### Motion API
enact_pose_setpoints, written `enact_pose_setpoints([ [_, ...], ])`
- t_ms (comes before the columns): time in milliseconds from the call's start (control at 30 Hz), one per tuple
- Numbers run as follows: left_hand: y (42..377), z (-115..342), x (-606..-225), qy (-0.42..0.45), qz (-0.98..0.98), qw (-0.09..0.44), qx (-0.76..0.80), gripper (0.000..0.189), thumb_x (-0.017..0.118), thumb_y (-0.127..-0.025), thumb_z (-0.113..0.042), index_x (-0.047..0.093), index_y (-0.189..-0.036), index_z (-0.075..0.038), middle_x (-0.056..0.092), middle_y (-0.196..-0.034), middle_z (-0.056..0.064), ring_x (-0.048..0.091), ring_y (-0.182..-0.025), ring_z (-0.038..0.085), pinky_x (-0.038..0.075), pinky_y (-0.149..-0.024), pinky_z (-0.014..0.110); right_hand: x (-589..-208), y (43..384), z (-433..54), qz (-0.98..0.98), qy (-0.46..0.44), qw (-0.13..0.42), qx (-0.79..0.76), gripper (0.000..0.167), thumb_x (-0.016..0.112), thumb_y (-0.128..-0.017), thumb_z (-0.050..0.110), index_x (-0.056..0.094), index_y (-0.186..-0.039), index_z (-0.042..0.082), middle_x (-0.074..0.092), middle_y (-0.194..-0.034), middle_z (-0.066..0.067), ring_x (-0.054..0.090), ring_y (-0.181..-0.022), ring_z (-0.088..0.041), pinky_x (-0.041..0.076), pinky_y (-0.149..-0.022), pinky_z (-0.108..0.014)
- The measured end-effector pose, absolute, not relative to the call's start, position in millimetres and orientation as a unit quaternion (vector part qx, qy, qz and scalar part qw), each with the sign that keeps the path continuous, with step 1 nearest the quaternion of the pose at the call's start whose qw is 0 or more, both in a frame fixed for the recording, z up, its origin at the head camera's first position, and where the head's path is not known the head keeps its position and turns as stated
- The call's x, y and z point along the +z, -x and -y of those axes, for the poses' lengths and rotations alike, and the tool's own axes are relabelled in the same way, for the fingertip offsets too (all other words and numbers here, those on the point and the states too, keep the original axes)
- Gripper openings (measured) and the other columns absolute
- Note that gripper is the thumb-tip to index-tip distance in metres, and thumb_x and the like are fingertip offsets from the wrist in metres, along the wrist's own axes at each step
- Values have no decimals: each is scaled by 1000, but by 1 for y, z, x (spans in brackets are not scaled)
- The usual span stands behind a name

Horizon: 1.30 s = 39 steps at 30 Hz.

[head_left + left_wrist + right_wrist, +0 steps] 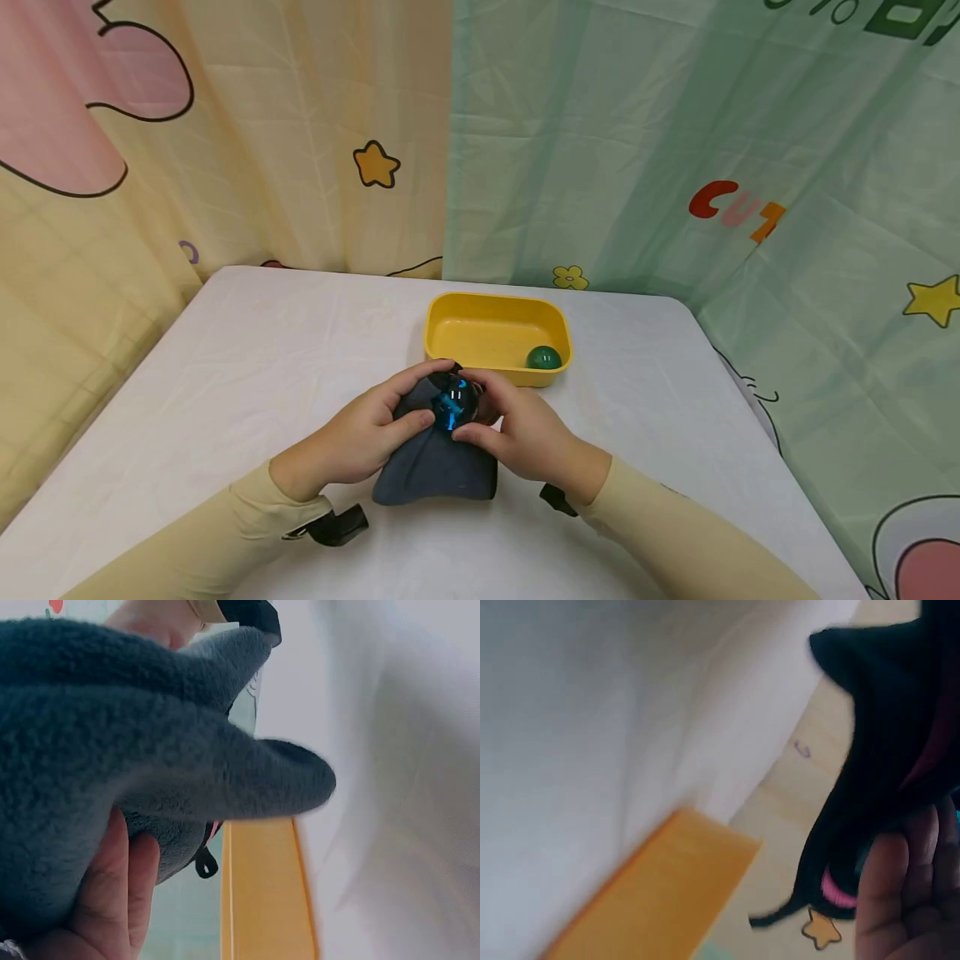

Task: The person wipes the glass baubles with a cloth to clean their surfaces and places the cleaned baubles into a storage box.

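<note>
A grey-blue fuzzy plush pouch is held between both hands above the table. My left hand grips its left side, thumb on the near face; in the left wrist view, fingers curl against the plush. A glossy dark ball with blue streaks sits at the upper part of the pouch. My right hand pinches this ball between thumb and fingers, with the left thumb close beside it. Pink lining and a small black loop show at the pouch's far end.
Just beyond the hands stands a yellow tray, with a green ball in its near right corner. A white cloth covers the table. Patterned curtains hang behind and along the sides.
</note>
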<state>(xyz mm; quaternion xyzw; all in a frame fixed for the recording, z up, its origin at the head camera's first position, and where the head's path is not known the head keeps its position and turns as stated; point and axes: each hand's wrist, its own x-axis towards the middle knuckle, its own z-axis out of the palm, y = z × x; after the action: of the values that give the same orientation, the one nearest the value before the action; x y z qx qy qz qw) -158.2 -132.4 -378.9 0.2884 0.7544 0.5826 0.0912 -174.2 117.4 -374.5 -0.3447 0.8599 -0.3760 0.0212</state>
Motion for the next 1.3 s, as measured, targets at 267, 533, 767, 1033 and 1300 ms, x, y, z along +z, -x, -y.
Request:
enact_pose_setpoints([
  [267, 158, 132, -379, -278, -758, 94, 582, 59, 58, -107, -6, 39, -162, -17, 40, -167, 13, 45, -149, 35, 38, -111, 10, -373, 173, -118, -867, 356, 5, -348, 75, 82, -94, 27, 43, -156, 13, 71, -129, -2, 70, -96, -8, 61, -91, -32],
  [533, 158, 132, -376, -286, -750, 103, 587, 60, 56, -109, -9, 35, -164, -17, 40, -167, 14, 49, -146, 28, 43, -110, 13, -368, 172, -117, -872, 341, 12, -351, 63, 78, -97, 24, 50, -150, 6, 76, -103, -1, 67, -80, -9, 60, -74, -26],
  [767, 156, 133, -376, -277, -763, 105, 575, 61, 57, -109, -10, 34, -165, -17, 41, -166, 15, 48, -147, 36, 40, -110, 11, -370, 171, -116, -861, 325, 22, -391, 69, 83, -93, 28, 51, -151, 8, 75, -104, 0, 67, -83, -8, 60, -76, -26],
  [1033, 157, 133, -376, -283, -751, 105, 587, 61, 57, -109, -9, 34, -165, -14, 38, -169, 14, 44, -149, 33, 40, -111, 11, -367, 173, -119, -861, 367, 15, -352, 70, 80, -95, 18, 47, -156, 12, 76, -113, 0, 67, -86, -8, 61, -79, -26],
  [1300, 157, 131, -376, -282, -754, 114, 583, 61, 57, -108, -8, 34, -165, -13, 40, -167, 15, 47, -147, 35, 40, -110, 10, -369, 173, -117, -857, 319, 36, -403, 66, 84, -91, 29, 55, -147, 8, 74, -97, 2, 64, -77, -6, 58, -69, -26],
])
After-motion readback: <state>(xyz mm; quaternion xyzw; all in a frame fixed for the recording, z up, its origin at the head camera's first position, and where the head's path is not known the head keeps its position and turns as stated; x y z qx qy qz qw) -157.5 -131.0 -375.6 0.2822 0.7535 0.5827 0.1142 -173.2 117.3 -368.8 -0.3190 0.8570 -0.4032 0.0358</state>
